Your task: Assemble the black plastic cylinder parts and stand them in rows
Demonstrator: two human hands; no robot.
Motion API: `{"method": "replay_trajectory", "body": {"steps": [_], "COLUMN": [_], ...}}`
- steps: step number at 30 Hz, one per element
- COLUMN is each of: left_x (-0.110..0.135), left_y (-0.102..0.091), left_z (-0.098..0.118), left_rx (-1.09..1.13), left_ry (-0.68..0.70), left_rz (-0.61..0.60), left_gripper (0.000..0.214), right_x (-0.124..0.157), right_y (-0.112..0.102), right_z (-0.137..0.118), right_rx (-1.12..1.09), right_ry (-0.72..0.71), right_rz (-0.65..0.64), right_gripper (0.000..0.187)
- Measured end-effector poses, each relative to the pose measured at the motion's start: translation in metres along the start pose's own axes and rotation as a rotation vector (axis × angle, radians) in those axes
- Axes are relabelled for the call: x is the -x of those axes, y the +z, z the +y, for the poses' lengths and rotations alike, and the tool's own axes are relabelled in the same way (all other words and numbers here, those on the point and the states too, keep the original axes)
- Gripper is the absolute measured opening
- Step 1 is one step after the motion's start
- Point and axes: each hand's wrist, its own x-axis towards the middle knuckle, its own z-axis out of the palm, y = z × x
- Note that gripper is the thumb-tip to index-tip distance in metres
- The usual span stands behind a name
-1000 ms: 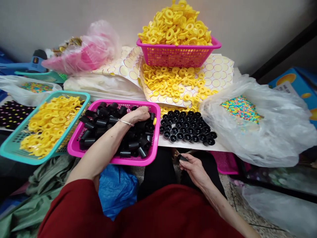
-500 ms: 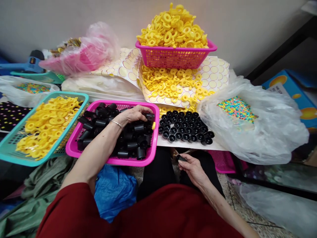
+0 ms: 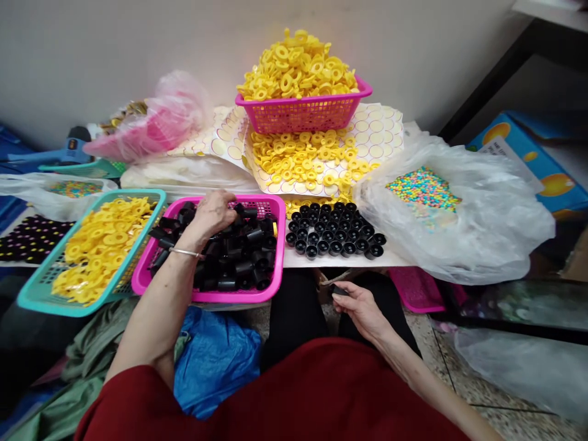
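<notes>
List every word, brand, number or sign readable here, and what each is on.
None reads clearly.
White label on the blue box: printed lines, too blurred to read surely.
Blue tool: small marking, too small to read.

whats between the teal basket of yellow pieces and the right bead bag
In the head view: a pink basket holding black pieces, the left hand over it, then black cups.

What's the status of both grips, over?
Left grip over black parts in pink basket, hold unclear. Right grip pinching one black piece. Plastic bag beside black cups, apparently blocking neither grip.
</notes>
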Motion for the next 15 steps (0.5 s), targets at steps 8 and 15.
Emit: {"method": "replay_trajectory", "body": {"steps": [8, 15], "left_x": [0.036, 0.018], "left_y": [0.028, -0.012], "left_z": [0.014, -0.047], "left_rx": [-0.417, -0.331], "left_ry": [0.289, 0.082], "left_rz": [-0.212, -0.060], "left_gripper": [0.029, 0.021], "right_x": [0.001, -0.005], "right_y": [-0.011, -0.013], "right_z": [-0.007, -0.002], "right_rx": [0.002, -0.015], "right_ry": [-0.008, 0.020], "right_rz": [0.060, 0.079], "right_gripper": [0.044, 0.047]}}
